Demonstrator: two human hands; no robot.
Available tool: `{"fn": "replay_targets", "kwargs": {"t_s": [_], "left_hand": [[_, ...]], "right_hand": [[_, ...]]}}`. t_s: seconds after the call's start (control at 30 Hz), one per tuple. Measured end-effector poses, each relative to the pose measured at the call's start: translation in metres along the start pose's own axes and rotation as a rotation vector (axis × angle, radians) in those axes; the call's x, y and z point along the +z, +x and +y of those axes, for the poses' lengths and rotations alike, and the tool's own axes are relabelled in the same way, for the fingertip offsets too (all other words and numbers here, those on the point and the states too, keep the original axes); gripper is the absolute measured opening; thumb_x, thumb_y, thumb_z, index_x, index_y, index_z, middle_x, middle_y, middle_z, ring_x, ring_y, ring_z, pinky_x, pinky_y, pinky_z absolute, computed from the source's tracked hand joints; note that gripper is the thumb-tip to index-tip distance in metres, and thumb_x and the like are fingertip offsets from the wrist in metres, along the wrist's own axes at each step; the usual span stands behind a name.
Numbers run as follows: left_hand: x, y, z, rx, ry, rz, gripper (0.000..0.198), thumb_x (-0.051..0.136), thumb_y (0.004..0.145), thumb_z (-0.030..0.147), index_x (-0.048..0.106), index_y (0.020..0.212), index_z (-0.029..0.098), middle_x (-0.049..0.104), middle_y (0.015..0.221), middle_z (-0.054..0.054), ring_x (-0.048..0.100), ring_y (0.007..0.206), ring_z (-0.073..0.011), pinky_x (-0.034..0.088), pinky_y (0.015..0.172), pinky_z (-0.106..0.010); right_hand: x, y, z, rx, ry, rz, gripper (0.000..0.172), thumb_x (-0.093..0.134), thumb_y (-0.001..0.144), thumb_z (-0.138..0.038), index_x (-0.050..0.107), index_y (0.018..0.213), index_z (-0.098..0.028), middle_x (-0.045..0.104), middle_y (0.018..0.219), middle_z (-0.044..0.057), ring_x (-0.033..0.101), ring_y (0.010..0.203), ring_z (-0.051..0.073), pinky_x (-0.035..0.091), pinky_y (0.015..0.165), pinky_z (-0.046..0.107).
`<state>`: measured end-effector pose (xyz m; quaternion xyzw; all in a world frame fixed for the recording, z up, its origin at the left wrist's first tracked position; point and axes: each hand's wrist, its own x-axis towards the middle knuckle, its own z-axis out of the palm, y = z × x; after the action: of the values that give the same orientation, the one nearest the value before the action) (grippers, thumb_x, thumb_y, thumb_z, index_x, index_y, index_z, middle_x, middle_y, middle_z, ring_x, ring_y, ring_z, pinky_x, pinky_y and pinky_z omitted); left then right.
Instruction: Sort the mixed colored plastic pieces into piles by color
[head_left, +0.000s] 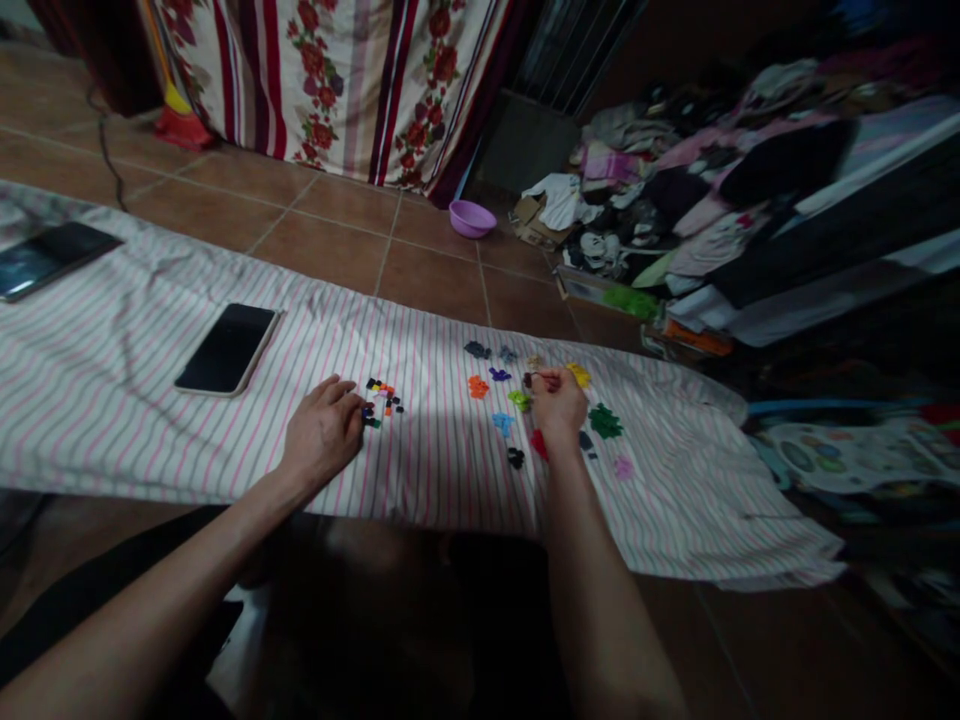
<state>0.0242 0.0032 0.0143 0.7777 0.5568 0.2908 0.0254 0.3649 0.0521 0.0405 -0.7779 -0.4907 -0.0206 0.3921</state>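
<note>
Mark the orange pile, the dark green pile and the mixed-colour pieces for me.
Orange pile (478, 386): head view, middle of the heap.
Dark green pile (605, 421): head view, centre of the heap.
Mixed-colour pieces (388, 391): head view, on a piece near the cluster's middle.

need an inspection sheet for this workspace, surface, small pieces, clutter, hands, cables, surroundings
surface: striped cloth, wrinkled
job's things: mixed cluster of small coloured pieces; separate colour piles, including orange pile and green pile
clutter: phone and another dark-screened device, both towards the left end
hands: left hand palm down beside the mixed cluster; right hand among the colour piles, its grip unclear
cables: dark cable on the tiled floor
surroundings: floral curtain, purple basin, heaped clothes
</note>
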Motion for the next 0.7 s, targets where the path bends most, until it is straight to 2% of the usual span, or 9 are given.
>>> {"fn": "replay_targets", "kwargs": {"t_s": [0.3,0.7], "left_hand": [[0.0,0.0,0.0,0.008,0.011,0.009,0.028,0.044,0.088,0.02,0.071,0.091,0.015,0.068,0.113,-0.011,0.056,0.119,-0.0298,0.047,0.104,-0.045],[0.0,0.0,0.0,0.006,-0.001,-0.001,0.029,0.045,0.087,0.02,0.073,0.092,0.016,0.068,0.114,-0.012,0.056,0.119,-0.03,0.046,0.105,-0.046]], "right_hand": [[0.005,0.032,0.018,-0.007,-0.196,-0.072,0.022,0.053,0.074,-0.025,0.071,0.085,-0.019,0.072,0.082,0.008,0.063,0.078,0.022,0.046,0.075,0.032],[0.018,0.037,0.035,-0.053,-0.24,-0.132,0.024,0.054,0.077,-0.027,0.074,0.087,-0.019,0.073,0.084,0.008,0.063,0.078,0.022,0.047,0.074,0.033]]}}
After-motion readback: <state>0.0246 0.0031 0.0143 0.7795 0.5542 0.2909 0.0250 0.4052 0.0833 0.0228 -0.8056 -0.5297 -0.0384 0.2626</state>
